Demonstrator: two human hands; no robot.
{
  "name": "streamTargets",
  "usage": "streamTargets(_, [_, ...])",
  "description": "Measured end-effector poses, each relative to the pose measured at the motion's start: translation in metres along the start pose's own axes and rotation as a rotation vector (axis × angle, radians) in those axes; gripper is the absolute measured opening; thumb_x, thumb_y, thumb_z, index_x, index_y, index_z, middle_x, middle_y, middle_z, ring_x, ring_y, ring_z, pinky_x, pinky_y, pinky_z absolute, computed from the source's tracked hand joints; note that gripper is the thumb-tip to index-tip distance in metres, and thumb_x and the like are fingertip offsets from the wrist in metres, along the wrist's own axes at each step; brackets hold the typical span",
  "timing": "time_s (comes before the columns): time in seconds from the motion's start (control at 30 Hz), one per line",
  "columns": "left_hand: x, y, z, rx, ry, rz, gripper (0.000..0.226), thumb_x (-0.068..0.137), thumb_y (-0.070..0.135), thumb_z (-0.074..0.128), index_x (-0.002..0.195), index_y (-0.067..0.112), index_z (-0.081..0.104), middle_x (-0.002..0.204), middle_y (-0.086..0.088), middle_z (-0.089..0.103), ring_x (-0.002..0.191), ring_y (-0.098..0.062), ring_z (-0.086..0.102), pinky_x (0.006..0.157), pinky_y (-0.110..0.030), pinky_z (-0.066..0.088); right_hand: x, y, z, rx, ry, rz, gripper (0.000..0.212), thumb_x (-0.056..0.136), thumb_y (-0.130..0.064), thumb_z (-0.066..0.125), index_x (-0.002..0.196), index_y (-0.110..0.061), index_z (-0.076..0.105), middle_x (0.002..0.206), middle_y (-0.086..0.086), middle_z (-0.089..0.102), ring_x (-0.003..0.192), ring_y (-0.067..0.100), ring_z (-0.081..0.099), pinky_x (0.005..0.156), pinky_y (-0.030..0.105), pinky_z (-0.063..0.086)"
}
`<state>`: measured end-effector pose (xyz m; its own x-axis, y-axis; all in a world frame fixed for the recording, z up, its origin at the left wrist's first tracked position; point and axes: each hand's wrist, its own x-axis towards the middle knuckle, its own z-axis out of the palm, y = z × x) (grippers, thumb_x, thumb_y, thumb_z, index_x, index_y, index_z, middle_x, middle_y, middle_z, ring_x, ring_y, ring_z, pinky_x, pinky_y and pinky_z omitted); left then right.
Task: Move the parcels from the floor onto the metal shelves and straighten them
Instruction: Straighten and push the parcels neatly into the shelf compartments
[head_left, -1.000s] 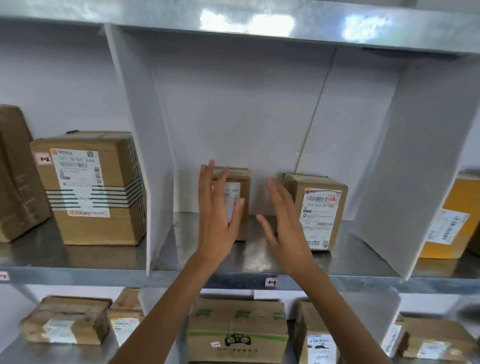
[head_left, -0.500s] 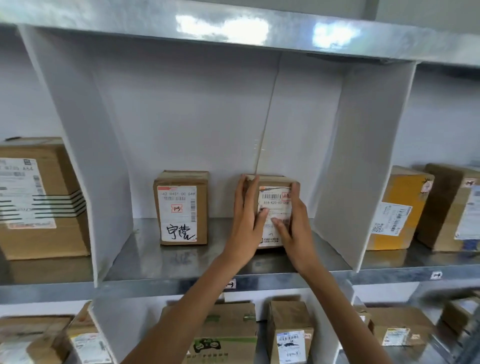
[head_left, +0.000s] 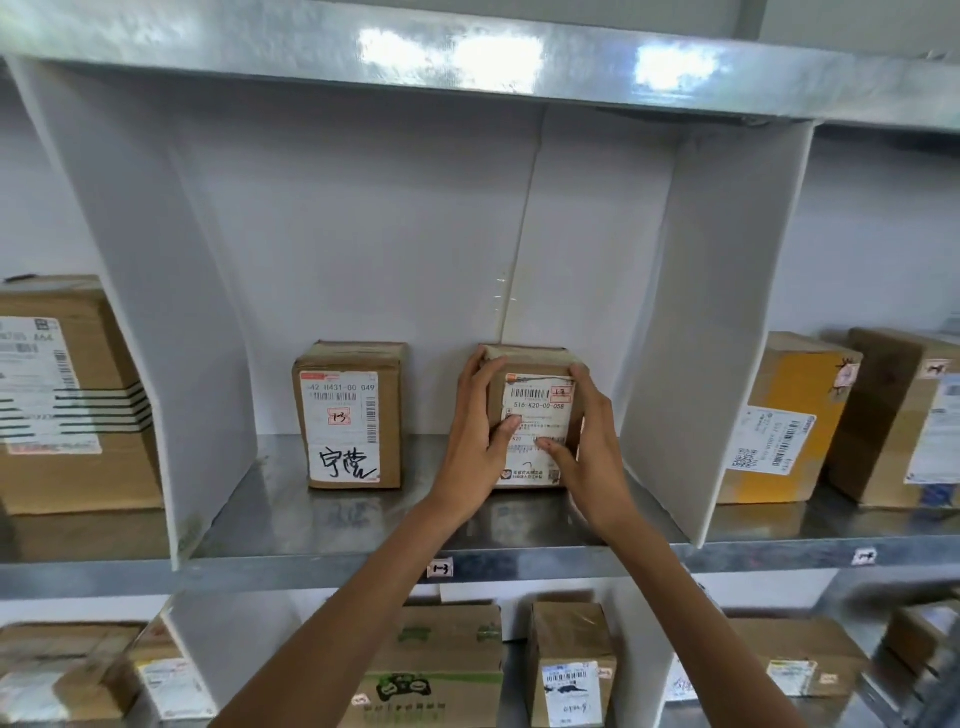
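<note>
Upright parcel (head_left: 537, 400), label facing out; left hand (head_left: 474, 447), right hand (head_left: 593, 448) grip sides

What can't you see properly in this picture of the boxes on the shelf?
All in the head view:
- Held parcel: the left hand and right hand cover its sides and part of its label.
- Big box far left: cut off by the picture's left edge.
- Box at the lower right: blurred.
- Handwritten-label parcel: its fine print is too small to read.
- The floor: out of view, below the frame.
</note>
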<state>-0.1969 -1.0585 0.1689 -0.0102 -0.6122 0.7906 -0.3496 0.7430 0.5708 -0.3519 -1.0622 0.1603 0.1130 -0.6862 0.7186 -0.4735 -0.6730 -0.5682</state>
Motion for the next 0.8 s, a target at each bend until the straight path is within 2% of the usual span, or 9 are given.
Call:
streamTargets(0.1, [-0.004,-0.001,-0.004,0.058,-0.034,0.004,0.070,0.094,0.005,0.060,0.150,0.022,0.022,0.163,-0.005,0.010,0.150,-0.008,0.007,0.118,-0.015,0.013,-0.004,-0.003,-0.003,-0.055,0.025,-0.040,0.076,0.093,-0.017,0.064,0.150,-0.032,0.015,0.148,0.006,0.030,0.132,0.007,0.031,0.111,0.019,0.030])
streamTargets(0.17, [-0.006,0.002,-0.008,0.104,-0.022,-0.008,0.072,0.096,0.020,0.059,0.155,0.018,0.017,0.164,-0.001,0.005,0.151,-0.009,0.001,0.122,-0.027,0.010,-0.009,-0.010,-0.009,-0.071,0.060,-0.029,0.072,0.094,-0.030,0.061,0.149,-0.034,0.016,0.152,0.006,0.028,0.139,0.015,0.029,0.114,0.031,0.030])
streamTargets(0.23, [-0.012,0.016,-0.013,0.135,-0.002,0.023,0.071,0.097,0.033,0.054,0.155,0.018,0.016,0.165,0.001,0.004,0.152,-0.011,0.001,0.123,-0.038,0.012,-0.020,-0.025,-0.022,-0.077,0.104,-0.025,0.063,0.096,-0.039,0.052,0.148,-0.038,0.017,0.155,0.002,0.026,0.141,0.008,0.025,0.113,0.015,0.021])
streamTargets(0.3, [-0.021,0.038,-0.014,0.155,0.011,0.099,0.066,0.099,0.038,0.048,0.154,0.018,0.018,0.165,0.000,0.008,0.152,-0.013,0.005,0.123,-0.038,0.013,-0.037,-0.041,-0.038,-0.103,0.161,-0.044,0.057,0.098,-0.039,0.047,0.147,-0.040,0.017,0.155,-0.001,0.027,0.137,-0.005,0.022,0.107,0.001,0.013])
streamTargets(0.37, [-0.031,0.060,-0.010,0.141,0.021,0.178,0.060,0.100,0.032,0.047,0.152,0.016,0.023,0.163,-0.005,0.016,0.151,-0.017,0.012,0.123,-0.034,0.015,-0.057,-0.052,-0.056,-0.128,0.224,-0.058,0.052,0.100,-0.035,0.045,0.147,-0.039,0.022,0.152,-0.005,0.031,0.137,-0.002,0.026,0.113,0.012,0.020])
streamTargets(0.43, [-0.038,0.079,0.001,0.109,0.037,0.244,0.053,0.100,0.024,0.047,0.148,0.013,0.030,0.159,-0.008,0.024,0.149,-0.021,0.019,0.122,-0.040,0.020,-0.078,-0.059,-0.076,-0.146,0.266,-0.057,0.048,0.101,-0.032,0.043,0.146,-0.036,0.026,0.148,-0.012,0.032,0.138,0.007,0.032,0.115,0.033,0.032])
streamTargets(0.5, [-0.046,0.097,0.019,0.079,0.045,0.277,0.048,0.100,0.021,0.046,0.145,0.011,0.034,0.157,-0.009,0.028,0.148,-0.023,0.023,0.121,-0.044,0.023,-0.098,-0.062,-0.097,-0.162,0.293,-0.057,0.044,0.102,-0.032,0.039,0.146,-0.033,0.029,0.147,-0.009,0.035,0.138,0.012,0.035,0.113,0.044,0.035])
streamTargets(0.67, [-0.066,0.143,0.068,0.022,-0.050,0.307,0.049,0.103,0.041,0.033,0.145,0.016,0.032,0.159,-0.009,0.027,0.149,-0.020,0.020,0.122,-0.030,0.017,-0.129,-0.051,-0.153,-0.181,0.383,0.029,0.042,0.102,-0.036,0.036,0.144,-0.034,0.031,0.144,-0.005,0.042,0.133,0.012,0.042,0.107,0.049,0.041])
streamTargets(0.8, [-0.068,0.164,0.111,0.009,-0.071,0.393,0.046,0.102,0.027,0.041,0.146,0.019,0.031,0.158,-0.010,0.026,0.149,-0.019,0.021,0.121,-0.028,0.018,-0.136,-0.034,-0.191,-0.202,0.411,0.034,0.042,0.102,-0.038,0.036,0.144,-0.033,0.033,0.141,-0.011,0.042,0.132,0.007,0.042,0.108,0.040,0.041])
